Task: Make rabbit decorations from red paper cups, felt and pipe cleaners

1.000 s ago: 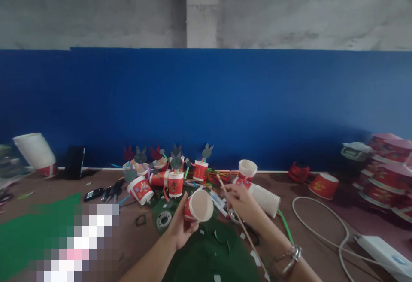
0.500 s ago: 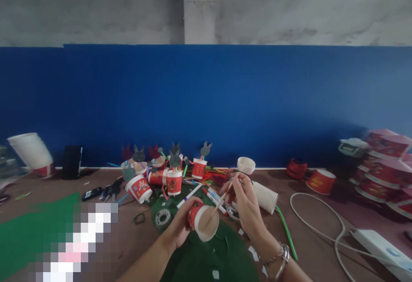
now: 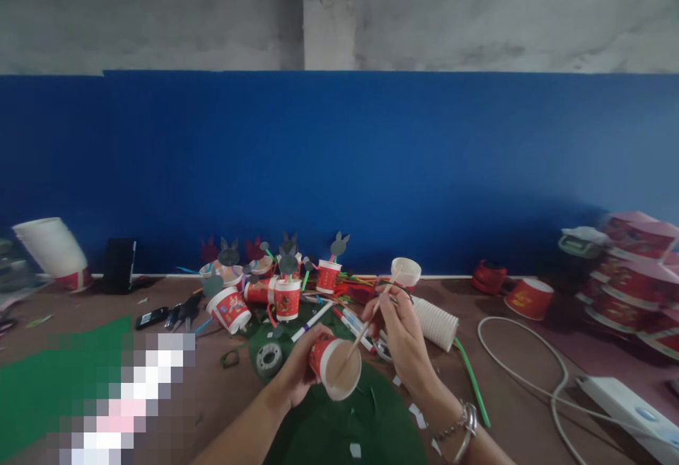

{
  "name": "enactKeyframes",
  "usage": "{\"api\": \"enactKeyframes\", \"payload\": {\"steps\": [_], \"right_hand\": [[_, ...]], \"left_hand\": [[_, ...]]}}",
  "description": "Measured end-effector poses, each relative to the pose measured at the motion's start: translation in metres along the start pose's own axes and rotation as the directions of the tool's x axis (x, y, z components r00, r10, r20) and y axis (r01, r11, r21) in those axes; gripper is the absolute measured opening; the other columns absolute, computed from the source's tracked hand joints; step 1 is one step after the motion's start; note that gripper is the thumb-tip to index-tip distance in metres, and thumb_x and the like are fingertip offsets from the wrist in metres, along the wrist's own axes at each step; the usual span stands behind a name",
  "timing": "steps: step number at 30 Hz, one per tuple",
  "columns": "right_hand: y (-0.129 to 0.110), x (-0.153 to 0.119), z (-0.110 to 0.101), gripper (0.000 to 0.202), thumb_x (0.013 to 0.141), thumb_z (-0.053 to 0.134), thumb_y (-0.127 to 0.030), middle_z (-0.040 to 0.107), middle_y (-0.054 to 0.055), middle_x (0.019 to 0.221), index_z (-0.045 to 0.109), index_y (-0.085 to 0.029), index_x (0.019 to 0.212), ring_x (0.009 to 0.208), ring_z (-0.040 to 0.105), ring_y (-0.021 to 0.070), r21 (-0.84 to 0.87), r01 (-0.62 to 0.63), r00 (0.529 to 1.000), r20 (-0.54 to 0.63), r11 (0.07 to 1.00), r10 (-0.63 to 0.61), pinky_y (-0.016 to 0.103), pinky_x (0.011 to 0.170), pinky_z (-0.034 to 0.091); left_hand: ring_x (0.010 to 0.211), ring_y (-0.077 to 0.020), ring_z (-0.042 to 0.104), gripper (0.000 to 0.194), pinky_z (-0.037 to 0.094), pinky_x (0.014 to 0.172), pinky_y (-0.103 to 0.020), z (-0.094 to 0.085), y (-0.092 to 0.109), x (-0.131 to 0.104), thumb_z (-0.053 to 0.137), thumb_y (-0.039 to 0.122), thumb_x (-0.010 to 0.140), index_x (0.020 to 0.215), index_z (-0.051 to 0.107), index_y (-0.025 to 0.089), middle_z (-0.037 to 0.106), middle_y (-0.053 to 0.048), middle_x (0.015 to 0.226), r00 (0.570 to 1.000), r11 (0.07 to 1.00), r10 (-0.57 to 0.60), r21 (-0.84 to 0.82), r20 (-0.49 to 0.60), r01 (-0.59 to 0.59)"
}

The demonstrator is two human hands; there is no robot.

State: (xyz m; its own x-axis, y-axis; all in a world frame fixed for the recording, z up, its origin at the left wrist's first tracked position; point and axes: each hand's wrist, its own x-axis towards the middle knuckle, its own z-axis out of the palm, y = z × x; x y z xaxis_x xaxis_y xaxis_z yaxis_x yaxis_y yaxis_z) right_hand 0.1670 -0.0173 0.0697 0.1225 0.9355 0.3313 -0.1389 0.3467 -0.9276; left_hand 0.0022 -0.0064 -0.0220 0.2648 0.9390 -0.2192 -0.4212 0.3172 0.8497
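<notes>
Left hand (image 3: pixel 297 378) curled, right fingers (image 3: pixel 391 315) pinched (forearms (image 3: pixel 247 415) converging)

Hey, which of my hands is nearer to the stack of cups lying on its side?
Right. Your right hand, holding a thin stick, is just left of the sideways stack; your left hand, holding a paper cup, is farther left.

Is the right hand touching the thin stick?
Touching: the head view shows the right hand holding the thin stick, fingers closed on it.
</notes>
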Motion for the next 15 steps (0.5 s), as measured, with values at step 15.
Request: {"api": "enactKeyframes", "payload": {"steps": [15], "right_hand": [[0.0003,-0.001,0.0005,0.023,0.088,0.046,-0.044,0.059,-0.004,0.062,0.045,-0.021,0.094,0.043,0.049,0.0086,-0.02,0.003,1.0,0.011,1.0,-0.003,0.019,0.04,0.04]], "left_hand": [[0.045,-0.0065,0.041,0.033,0.036,0.048,-0.018,0.006,0.0054,-0.0046,0.053,0.048,0.08,0.075,0.06,0.017,0.051,0.004,0.061,0.986,0.995,0.097,0.019,0.136,-0.101]]}}
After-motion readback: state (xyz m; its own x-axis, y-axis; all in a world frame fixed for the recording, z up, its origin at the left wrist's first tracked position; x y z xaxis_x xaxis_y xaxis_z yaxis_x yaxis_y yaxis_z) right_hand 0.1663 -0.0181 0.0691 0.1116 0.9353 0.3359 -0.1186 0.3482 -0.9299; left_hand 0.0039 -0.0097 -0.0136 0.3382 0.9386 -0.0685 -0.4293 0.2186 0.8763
